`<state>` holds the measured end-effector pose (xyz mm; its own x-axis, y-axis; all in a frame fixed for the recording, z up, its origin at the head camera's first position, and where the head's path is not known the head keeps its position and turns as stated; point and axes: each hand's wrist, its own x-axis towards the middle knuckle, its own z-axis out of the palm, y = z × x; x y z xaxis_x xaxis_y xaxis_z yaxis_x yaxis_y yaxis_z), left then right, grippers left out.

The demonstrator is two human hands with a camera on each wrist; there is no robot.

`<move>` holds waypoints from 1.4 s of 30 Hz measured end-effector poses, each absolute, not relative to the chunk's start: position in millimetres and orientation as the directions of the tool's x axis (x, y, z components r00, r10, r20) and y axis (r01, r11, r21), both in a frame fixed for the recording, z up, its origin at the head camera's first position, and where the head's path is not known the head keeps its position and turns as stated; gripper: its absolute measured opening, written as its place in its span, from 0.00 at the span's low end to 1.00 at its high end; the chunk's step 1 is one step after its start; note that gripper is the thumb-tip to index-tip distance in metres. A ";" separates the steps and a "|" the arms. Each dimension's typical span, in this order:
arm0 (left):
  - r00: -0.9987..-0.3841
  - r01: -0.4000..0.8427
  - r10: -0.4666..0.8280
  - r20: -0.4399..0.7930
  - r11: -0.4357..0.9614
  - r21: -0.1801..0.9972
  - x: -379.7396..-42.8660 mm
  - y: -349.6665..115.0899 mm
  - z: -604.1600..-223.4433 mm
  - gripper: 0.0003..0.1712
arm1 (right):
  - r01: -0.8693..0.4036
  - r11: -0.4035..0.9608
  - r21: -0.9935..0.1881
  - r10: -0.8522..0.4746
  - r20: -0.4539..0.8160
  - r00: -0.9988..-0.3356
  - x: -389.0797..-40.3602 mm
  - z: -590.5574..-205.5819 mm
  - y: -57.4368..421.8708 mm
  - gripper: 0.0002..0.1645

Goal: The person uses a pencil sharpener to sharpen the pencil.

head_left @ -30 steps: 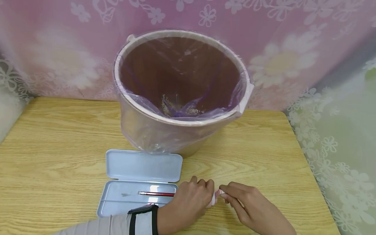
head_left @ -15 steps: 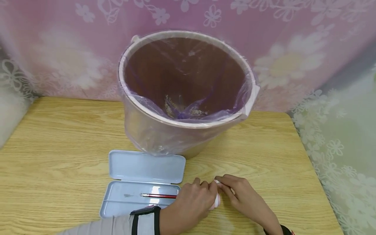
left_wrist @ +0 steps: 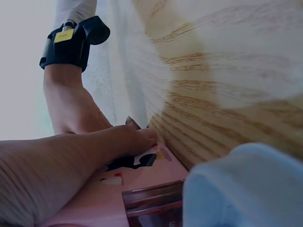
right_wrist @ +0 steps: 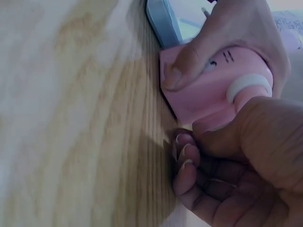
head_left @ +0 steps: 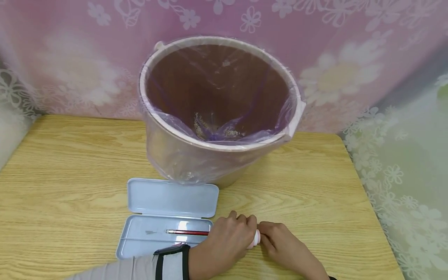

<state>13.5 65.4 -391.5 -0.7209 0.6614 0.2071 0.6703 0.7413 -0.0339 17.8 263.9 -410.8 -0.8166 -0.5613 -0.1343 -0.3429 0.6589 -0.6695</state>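
My left hand (head_left: 227, 239) grips a pink crank pencil sharpener (right_wrist: 203, 101) from above, thumb along its side. In the left wrist view, the sharpener's face carries a clear dark drawer (left_wrist: 156, 203) and printed pictures. My right hand (head_left: 285, 247) pinches the crank (right_wrist: 253, 92), which comes out through a white ring; its fingers hide the crank's end. A red pencil (head_left: 189, 232) with a pale eraser end lies level over the pencil case (head_left: 171, 198). Its other end is hidden behind my left hand, so I cannot tell whether it enters the sharpener.
The light blue case is open, its lid toward the bin, with a small grey mark inside. Behind it stands a large bin (head_left: 196, 165) lined with a clear purplish bag. The wooden table (head_left: 77, 155) extends to both sides, with a pink floral backdrop (head_left: 80, 50) behind.
My right hand has gone round the crank, rising and then dropping close against the sharpener; its white knob is now covered. My left hand holds the sharpener in place.
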 end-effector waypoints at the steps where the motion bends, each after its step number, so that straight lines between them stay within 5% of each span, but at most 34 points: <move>1: -0.722 0.671 0.663 0.200 0.741 -0.033 13.4 65.4 -391.3 0.24 | -0.347 0.664 -0.663 -0.564 -0.138 -0.814 19.3 -410.7 263.7 0.15; 17: -0.735 0.654 0.647 0.202 0.755 -0.041 15.1 65.4 -393.6 0.22 | -0.468 0.541 -0.699 -0.714 -0.087 -0.695 42.2 -406.9 269.4 0.09; 27: -0.713 0.655 0.645 0.274 0.752 -0.066 13.3 64.7 -396.5 0.21 | -0.699 0.432 -0.569 -0.828 0.055 -0.557 38.9 -390.3 274.0 0.07; 32: -0.701 0.639 0.626 0.341 0.764 -0.088 12.8 65.1 -397.0 0.22 | -0.691 0.461 -0.557 -0.792 0.093 -0.603 33.1 -361.5 277.5 0.07; 42: -0.706 0.670 0.661 0.254 0.740 -0.062 13.1 65.0 -393.9 0.22 | -0.631 0.499 -0.594 -0.751 0.066 -0.657 21.1 -342.2 276.2 0.13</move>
